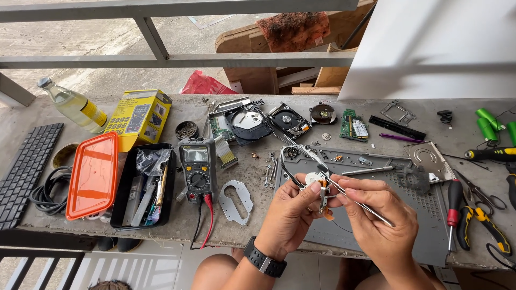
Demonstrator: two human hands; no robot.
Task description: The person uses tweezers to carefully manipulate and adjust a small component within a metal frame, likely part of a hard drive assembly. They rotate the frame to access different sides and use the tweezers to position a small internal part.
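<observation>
The left hand [287, 212] pinches a small white-and-metal motor part [314, 181]; the right hand [376, 215] grips thin steel tweezers [355, 201] touching it.

A rough concrete counter [64, 220] runs under a grey metal railing [161, 60] in flat daylight. Beyond lie a bare concrete floor [80, 32], stacked wooden boards [252, 75] and a white panel [430, 48].

A yellow cardboard box [138, 115] is lying at the bench's back left beside a clear bottle with a yellow label [94, 113], while a multimeter's grey rectangular screen [194, 155] is sitting mid-bench.
</observation>
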